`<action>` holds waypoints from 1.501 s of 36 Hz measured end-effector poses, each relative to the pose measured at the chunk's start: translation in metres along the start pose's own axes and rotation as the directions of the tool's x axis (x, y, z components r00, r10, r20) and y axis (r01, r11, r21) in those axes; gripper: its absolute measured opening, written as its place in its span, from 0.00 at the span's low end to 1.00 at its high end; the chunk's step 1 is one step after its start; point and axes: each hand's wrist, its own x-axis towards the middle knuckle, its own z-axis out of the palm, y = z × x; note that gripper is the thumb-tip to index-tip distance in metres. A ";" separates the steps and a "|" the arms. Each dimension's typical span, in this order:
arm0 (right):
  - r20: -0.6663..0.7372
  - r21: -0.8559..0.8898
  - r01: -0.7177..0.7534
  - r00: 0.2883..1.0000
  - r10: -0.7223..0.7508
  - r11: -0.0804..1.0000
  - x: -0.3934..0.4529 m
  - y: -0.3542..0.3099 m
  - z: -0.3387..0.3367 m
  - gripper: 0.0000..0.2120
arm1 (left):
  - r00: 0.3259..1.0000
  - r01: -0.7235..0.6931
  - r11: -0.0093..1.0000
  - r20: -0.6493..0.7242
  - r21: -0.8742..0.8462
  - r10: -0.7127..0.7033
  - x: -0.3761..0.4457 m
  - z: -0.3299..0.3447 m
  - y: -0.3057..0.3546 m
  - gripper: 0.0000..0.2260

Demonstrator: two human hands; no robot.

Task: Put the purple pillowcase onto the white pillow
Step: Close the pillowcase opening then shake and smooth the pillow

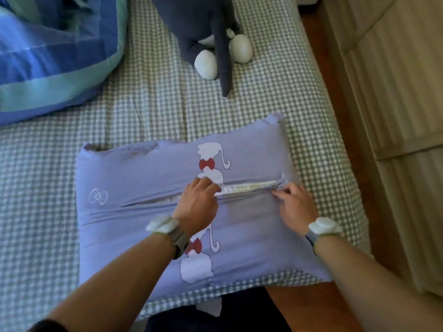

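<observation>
The purple pillowcase [148,173], printed with white cats and red bows, lies on the bed with the white pillow [249,187] inside it. Only a strip of the pillow shows through the slit across the middle of the case. My left hand [200,203] pinches the upper edge of the slit near its middle. At the slit's right end, my right hand [296,206] pinches the gathered fabric with its fingertips. Both wrists wear a white band.
The bed has a green-and-white checked sheet [153,104]. A blue and teal duvet [48,51] is bunched at the far left. A dark grey plush toy with white feet [215,41] lies beyond the pillow. A wooden bed edge [335,116] and beige furniture [395,80] stand on the right.
</observation>
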 end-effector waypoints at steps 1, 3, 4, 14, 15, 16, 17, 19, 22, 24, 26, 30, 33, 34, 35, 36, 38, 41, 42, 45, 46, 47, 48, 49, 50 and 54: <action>0.006 0.031 -0.041 0.999 0.041 0.999 -0.001 0.002 0.003 0.17 | 1.000 0.009 0.996 0.020 -0.083 -0.008 0.018 0.008 0.020 0.11; -0.006 0.076 -0.130 0.991 0.131 0.989 -0.004 0.000 0.011 0.15 | 0.989 0.108 0.966 0.120 -0.234 -0.082 0.050 0.023 0.057 0.11; -0.012 0.085 -0.177 0.984 0.178 0.981 -0.005 0.000 0.015 0.15 | 0.976 0.167 0.947 0.180 -0.274 -0.120 0.066 0.031 0.072 0.12; 0.420 0.512 -0.735 0.666 0.617 0.445 0.045 0.014 -0.007 0.24 | 0.880 0.386 0.900 0.375 -0.203 -0.293 0.124 0.084 0.130 0.08; 0.438 0.495 -0.739 0.667 0.603 0.458 0.049 0.018 -0.004 0.26 | 0.877 0.391 0.900 0.376 -0.194 -0.300 0.124 0.084 0.134 0.08; 0.439 0.478 -0.728 0.682 0.585 0.491 0.052 0.020 -0.001 0.26 | 0.874 0.399 0.898 0.372 -0.185 -0.311 0.123 0.086 0.135 0.08; 0.440 0.467 -0.712 0.701 0.561 0.524 0.056 0.021 0.004 0.25 | 0.871 0.409 0.895 0.369 -0.179 -0.324 0.121 0.085 0.136 0.07; 0.433 0.490 -0.689 0.725 0.536 0.535 0.058 0.028 0.011 0.21 | 0.870 0.419 0.890 0.359 -0.181 -0.337 0.119 0.083 0.137 0.07; 0.473 0.603 -0.663 0.745 0.471 0.444 0.055 0.037 0.017 0.20 | 0.879 0.416 0.892 0.330 -0.178 -0.344 0.118 0.081 0.136 0.06; 0.489 0.645 -0.654 0.751 0.444 0.396 0.049 0.043 0.018 0.16 | 0.885 0.382 0.912 0.343 -0.149 -0.315 0.122 0.081 0.141 0.06; 0.511 0.666 -0.657 0.747 0.426 0.353 0.046 0.044 0.021 0.14 | 0.893 0.335 0.935 0.353 -0.111 -0.278 0.126 0.081 0.145 0.07; 0.530 0.691 -0.664 0.735 0.423 0.286 0.047 0.043 0.011 0.12 | 0.913 0.228 0.973 0.357 -0.044 -0.198 0.132 0.079 0.148 0.07; 0.526 0.731 -0.646 0.739 0.421 0.220 0.043 0.041 -0.002 0.17 | 0.876 0.293 0.956 0.409 -0.031 -0.256 0.140 0.076 0.155 0.06; 0.522 0.747 -0.634 0.746 0.414 0.199 0.041 0.041 -0.004 0.16 | 0.858 0.333 0.942 0.425 -0.034 -0.288 0.144 0.076 0.157 0.05; 0.521 0.764 -0.622 0.751 0.406 0.171 0.039 0.042 -0.004 0.15 | 0.844 0.363 0.931 0.437 -0.037 -0.312 0.147 0.075 0.157 0.03; 0.524 0.777 -0.614 0.754 0.396 0.139 0.037 0.042 -0.005 0.15 | 0.835 0.378 0.925 0.446 -0.044 -0.320 0.150 0.075 0.156 0.04; 0.535 0.788 -0.607 0.756 0.376 0.100 0.034 0.043 -0.006 0.15 | 0.823 0.378 0.925 0.475 -0.047 -0.312 0.155 0.074 0.155 0.07; 0.558 0.780 -0.622 0.744 0.368 0.074 0.034 0.044 -0.007 0.15 | 0.821 0.339 0.940 0.500 -0.038 -0.276 0.160 0.071 0.154 0.06; 0.565 0.778 -0.625 0.741 0.362 0.066 0.035 0.044 -0.008 0.16 | 0.820 0.325 0.945 0.507 -0.029 -0.267 0.161 0.071 0.153 0.06; 0.582 0.767 -0.638 0.733 0.351 0.061 0.035 0.046 -0.010 0.16 | 0.815 0.275 0.961 0.527 0.016 -0.242 0.161 0.069 0.158 0.06; 0.585 0.766 -0.641 0.729 0.355 0.055 0.035 0.046 -0.011 0.15 | 0.820 0.257 0.966 0.525 0.021 -0.229 0.161 0.066 0.159 0.06; 0.585 0.766 -0.641 0.726 0.362 0.046 0.035 0.045 -0.013 0.14 | 0.823 0.242 0.970 0.525 0.021 -0.217 0.161 0.063 0.160 0.06; 0.583 0.768 -0.639 0.724 0.370 0.040 0.035 0.043 -0.014 0.14 | 0.827 0.224 0.974 0.524 0.024 -0.203 0.161 0.061 0.161 0.05; 0.579 0.771 -0.636 0.723 0.378 0.035 0.036 0.041 -0.016 0.13 | 0.830 0.192 0.980 0.525 0.050 -0.189 0.160 0.058 0.162 0.05; 0.575 0.771 -0.636 0.721 0.385 0.039 0.037 0.038 -0.016 0.12 | 0.833 0.134 0.986 0.528 0.098 -0.166 0.159 0.057 0.162 0.05; 0.573 0.764 -0.643 0.718 0.396 0.060 0.039 0.034 -0.021 0.11 | 0.769 -0.074 0.969 0.632 0.234 -0.094 0.161 0.056 0.164 0.15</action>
